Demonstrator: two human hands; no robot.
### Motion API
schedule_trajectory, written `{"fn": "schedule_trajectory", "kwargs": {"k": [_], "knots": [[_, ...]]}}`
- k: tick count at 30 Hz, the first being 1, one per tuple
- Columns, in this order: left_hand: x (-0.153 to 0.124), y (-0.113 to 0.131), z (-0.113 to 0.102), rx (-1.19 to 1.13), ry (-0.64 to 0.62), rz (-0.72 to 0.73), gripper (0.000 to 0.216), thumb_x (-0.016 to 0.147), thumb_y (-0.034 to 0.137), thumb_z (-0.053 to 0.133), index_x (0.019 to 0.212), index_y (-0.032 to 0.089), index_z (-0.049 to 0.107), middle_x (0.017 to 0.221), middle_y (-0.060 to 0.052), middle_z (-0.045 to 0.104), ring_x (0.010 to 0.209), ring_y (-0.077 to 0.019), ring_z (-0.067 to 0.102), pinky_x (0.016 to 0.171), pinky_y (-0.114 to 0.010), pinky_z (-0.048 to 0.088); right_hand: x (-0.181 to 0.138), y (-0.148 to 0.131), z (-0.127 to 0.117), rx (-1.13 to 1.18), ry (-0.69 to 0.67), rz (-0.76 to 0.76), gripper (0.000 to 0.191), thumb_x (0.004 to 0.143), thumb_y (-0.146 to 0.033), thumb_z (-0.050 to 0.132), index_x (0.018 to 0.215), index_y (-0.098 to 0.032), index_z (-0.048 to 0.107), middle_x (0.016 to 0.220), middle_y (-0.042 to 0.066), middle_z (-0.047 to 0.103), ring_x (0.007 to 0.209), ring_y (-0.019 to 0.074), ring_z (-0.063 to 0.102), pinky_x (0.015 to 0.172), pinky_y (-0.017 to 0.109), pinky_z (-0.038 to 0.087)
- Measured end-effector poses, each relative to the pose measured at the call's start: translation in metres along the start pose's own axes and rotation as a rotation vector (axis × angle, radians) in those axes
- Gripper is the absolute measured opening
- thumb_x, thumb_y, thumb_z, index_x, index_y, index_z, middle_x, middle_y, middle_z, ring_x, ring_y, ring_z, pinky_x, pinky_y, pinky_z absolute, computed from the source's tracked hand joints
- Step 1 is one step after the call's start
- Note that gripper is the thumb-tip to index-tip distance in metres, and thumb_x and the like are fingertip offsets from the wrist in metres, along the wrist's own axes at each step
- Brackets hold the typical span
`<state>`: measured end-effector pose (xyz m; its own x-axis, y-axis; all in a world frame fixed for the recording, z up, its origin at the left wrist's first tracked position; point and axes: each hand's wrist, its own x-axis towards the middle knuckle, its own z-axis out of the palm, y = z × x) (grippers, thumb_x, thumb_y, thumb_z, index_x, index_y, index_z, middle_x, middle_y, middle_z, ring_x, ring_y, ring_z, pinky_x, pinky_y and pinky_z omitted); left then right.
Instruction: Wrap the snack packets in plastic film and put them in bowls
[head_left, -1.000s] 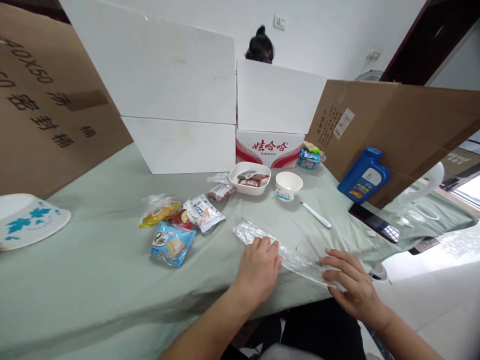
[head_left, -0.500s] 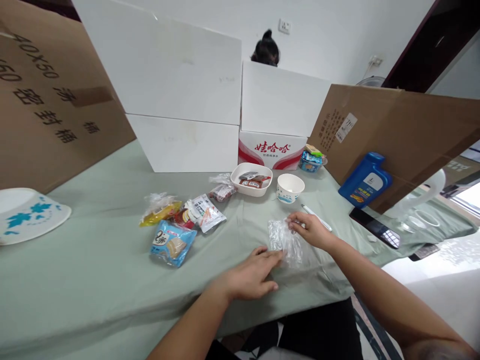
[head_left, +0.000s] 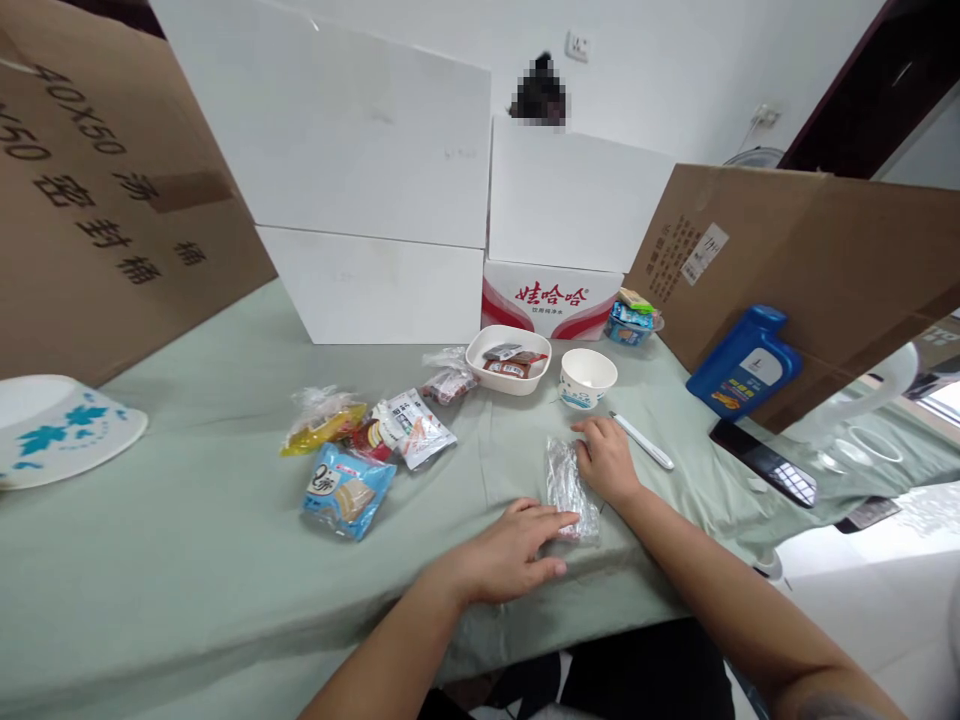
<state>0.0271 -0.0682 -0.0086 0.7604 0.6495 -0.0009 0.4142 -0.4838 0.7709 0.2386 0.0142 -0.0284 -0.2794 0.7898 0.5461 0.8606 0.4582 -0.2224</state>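
Left hand (head_left: pixel 514 548), head view: open and palm-down, its fingertips press the near end of the folded clear plastic bag (head_left: pixel 564 478), which lies as a narrow strip on the green tablecloth (head_left: pixel 187 560) near the table's front edge; right hand (head_left: pixel 606 462), likewise open and flat, covers the strip's far right edge, just short of the white pen (head_left: pixel 641 440) and paper cup (head_left: pixel 588 377). Judged from this pose, the fold holds best if both palms bear down evenly and slide outward along the strip to drive out trapped air, since slick film tends to spring open; the snack packets (head_left: pixel 347 487) lie well apart to the left.
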Motion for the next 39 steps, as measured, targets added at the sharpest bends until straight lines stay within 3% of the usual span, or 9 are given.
{"fn": "schedule_trajectory", "kwargs": {"k": [3,7,14,18,22,27,32,35,39], "knots": [[0.001,0.000,-0.002,-0.004,-0.004,0.005,0.056,0.085,0.028,0.057,0.140,0.026,0.043,0.139,-0.005,0.054,0.130,-0.0225,0.045,0.114,-0.043,0.023,-0.006,-0.004,-0.008,0.082,0.014,-0.099,0.026,0.089,-0.018,0.044,0.105,-0.021,0.064,0.105,0.011,0.062,0.101,0.0261,0.055,0.091,0.044,0.044],[-0.001,0.002,-0.004,0.008,-0.022,-0.003,0.056,0.084,0.027,0.060,0.138,0.024,0.046,0.137,-0.006,0.056,0.131,-0.0232,0.045,0.114,-0.043,0.024,-0.020,-0.014,-0.003,0.076,-0.263,-0.255,0.035,0.092,-0.022,0.045,0.124,-0.021,0.058,0.128,0.010,0.058,0.119,0.0255,0.050,0.102,0.045,0.041],[0.000,0.014,0.012,0.136,0.217,-0.046,0.052,0.081,0.020,0.064,0.131,0.023,0.052,0.128,-0.006,0.060,0.122,-0.0235,0.051,0.107,-0.040,0.038,-0.024,-0.023,0.005,0.003,-0.322,-0.163,0.038,0.092,-0.023,0.047,0.130,-0.021,0.055,0.133,0.009,0.056,0.123,0.0252,0.046,0.104,0.044,0.038],[0.003,0.012,0.018,0.177,0.320,-0.084,0.059,0.076,0.013,0.066,0.131,0.025,0.049,0.129,-0.007,0.052,0.114,-0.0223,0.054,0.099,-0.038,0.045,-0.022,-0.023,0.007,0.034,-0.313,-0.152,0.038,0.092,-0.023,0.048,0.129,-0.021,0.056,0.133,0.010,0.056,0.124,0.0265,0.046,0.103,0.046,0.039],[0.002,0.007,0.008,0.245,0.258,-0.115,0.041,0.077,0.015,0.067,0.117,0.023,0.059,0.108,-0.004,0.061,0.107,-0.0221,0.054,0.096,-0.036,0.045,-0.018,-0.011,-0.003,0.241,-0.264,-0.165,0.031,0.094,-0.025,0.045,0.119,-0.021,0.062,0.126,0.011,0.061,0.119,0.0244,0.053,0.101,0.046,0.043],[0.001,0.006,0.003,0.387,0.200,-0.148,0.012,0.080,0.022,0.067,0.092,0.020,0.067,0.097,-0.005,0.058,0.103,-0.0238,0.051,0.090,-0.035,0.045,-0.036,-0.015,-0.043,0.380,-0.076,-0.182,0.024,0.094,-0.030,0.050,0.112,-0.022,0.063,0.121,0.010,0.064,0.123,0.0248,0.051,0.102,0.047,0.042],[0.001,0.007,0.002,0.383,0.255,-0.094,0.025,0.076,0.024,0.070,0.100,0.021,0.064,0.114,-0.007,0.056,0.114,-0.0250,0.047,0.098,-0.039,0.041,-0.085,-0.038,-0.051,0.248,-0.309,-0.360,0.036,0.089,-0.026,0.058,0.124,-0.020,0.056,0.124,0.011,0.062,0.119,0.0264,0.053,0.099,0.048,0.045],[0.001,0.007,0.001,0.357,0.217,-0.030,0.040,0.070,0.030,0.076,0.106,0.023,0.062,0.126,-0.006,0.054,0.123,-0.0270,0.043,0.104,-0.043,0.036,-0.098,-0.045,-0.049,0.237,-0.288,-0.319,0.032,0.091,-0.013,0.048,0.120,-0.022,0.058,0.116,0.009,0.066,0.113,0.0224,0.056,0.096,0.043,0.047],[0.001,0.004,0.000,0.297,0.145,-0.018,0.040,0.069,0.029,0.077,0.106,0.024,0.061,0.121,-0.005,0.059,0.124,-0.0268,0.044,0.105,-0.043,0.035,-0.085,-0.046,-0.060,0.339,-0.295,-0.299,0.024,0.092,-0.014,0.047,0.109,-0.022,0.062,0.100,0.006,0.070,0.098,0.0193,0.062,0.087,0.038,0.049]]}}
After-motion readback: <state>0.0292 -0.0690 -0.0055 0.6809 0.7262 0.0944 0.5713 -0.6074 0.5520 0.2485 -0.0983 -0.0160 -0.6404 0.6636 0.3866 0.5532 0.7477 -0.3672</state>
